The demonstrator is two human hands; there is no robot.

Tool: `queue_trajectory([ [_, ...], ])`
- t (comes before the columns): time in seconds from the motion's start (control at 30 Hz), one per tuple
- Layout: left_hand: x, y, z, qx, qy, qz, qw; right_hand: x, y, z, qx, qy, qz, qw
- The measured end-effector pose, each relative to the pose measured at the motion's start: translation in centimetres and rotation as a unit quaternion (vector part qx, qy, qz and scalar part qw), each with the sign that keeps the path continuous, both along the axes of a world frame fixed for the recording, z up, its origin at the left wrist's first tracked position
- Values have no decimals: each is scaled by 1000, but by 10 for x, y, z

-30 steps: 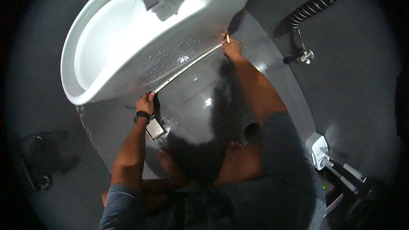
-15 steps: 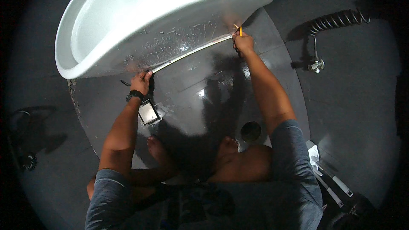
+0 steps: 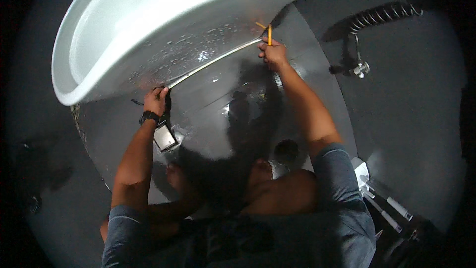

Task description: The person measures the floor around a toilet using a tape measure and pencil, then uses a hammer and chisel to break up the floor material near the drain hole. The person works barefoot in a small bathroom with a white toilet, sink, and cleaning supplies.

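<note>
A long pale strip [image 3: 214, 63] runs along the lower edge of a white bathtub [image 3: 64, 93]; whether it is a tape or a seam is unclear. My left hand [image 3: 155, 101], with a black watch [image 3: 149, 117] on the wrist, pinches at its left end. At the right end, by the wet tub wall, my right hand [image 3: 274, 54] is closed around a thin orange-yellow stick [image 3: 269, 34], perhaps a pencil. The stick's image mirrors in the tub's side. A small dark piece [image 3: 137, 101] pokes out left of my left hand.
A square metal drain cover [image 3: 165, 137] lies near my left wrist, and a round dark drain [image 3: 286, 152] by my knee. At right are a coiled hose [image 3: 384, 20], a metal valve [image 3: 361, 69] and white-handled tools [image 3: 384, 213]. The grey floor [image 3: 208, 124] is wet.
The view has shifted slightly, so the tub and floor things sit further left. My right hand has turned a little, and the yellow stick shows more fully. My left hand stays at the strip.
</note>
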State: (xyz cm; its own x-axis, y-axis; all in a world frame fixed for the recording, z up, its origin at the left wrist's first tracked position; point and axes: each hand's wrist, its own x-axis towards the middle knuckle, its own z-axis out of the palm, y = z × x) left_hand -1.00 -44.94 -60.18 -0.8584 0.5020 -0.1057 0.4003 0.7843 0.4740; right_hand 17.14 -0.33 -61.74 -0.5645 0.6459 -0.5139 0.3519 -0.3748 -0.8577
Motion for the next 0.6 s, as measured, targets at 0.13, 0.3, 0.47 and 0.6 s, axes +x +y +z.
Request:
queue_trajectory([
  [0.13, -6, -3, -10, 1, -28, -10, 1000, -1, -1, -4, 8, 16, 4, 1000],
  [0.3, -21, -14, -14, -44, -77, -22, 996, -7, -3, -8, -2, 42, -25, 999],
  [0.47, -22, -17, -12, -62, -47, -15, 997, -12, -5, -13, -3, 25, -26, 999],
  [0.6, -14, -13, -11, -12, -24, -14, 1000, -14, -4, -18, 16, 43, -47, 998],
])
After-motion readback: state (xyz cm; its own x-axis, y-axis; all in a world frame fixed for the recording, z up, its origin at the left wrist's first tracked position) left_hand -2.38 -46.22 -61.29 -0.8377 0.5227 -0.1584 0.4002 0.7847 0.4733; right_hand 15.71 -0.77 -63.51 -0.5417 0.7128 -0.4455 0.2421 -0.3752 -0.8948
